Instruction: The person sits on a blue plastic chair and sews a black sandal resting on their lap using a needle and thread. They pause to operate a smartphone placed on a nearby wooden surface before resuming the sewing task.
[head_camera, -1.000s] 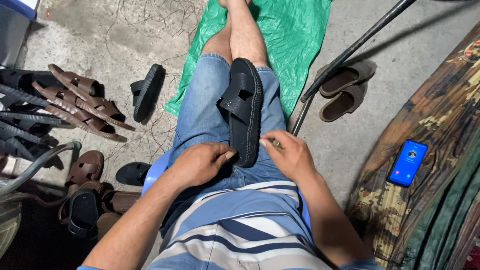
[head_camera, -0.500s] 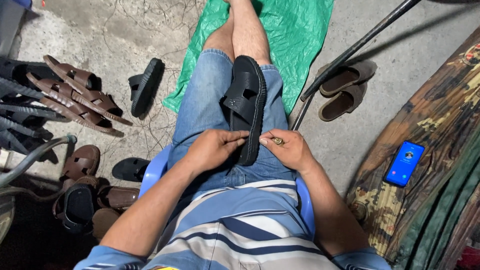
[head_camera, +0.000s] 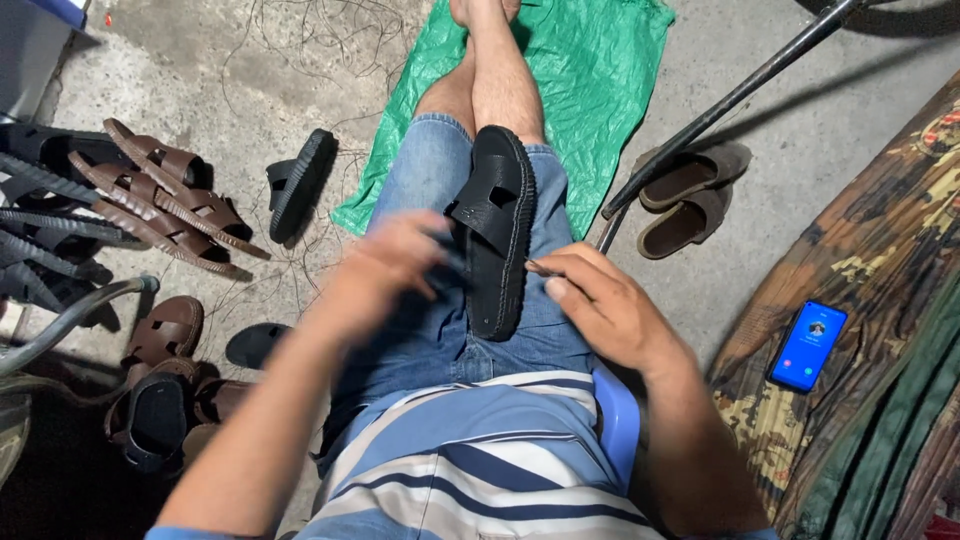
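Brown sandals (head_camera: 165, 205) lie heaped on the concrete at far left. My left hand (head_camera: 385, 270), blurred, curls at the strap side of the black sandal (head_camera: 497, 230) lying on my lap; I cannot tell whether it grips. My right hand (head_camera: 600, 305) pinches something thin at the sole's edge. A phone (head_camera: 808, 345) glows at right.

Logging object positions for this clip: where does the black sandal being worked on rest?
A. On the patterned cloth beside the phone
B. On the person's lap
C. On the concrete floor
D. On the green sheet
B: the black sandal lies lengthwise on the denim-clad thigh, between the left hand and right hand.
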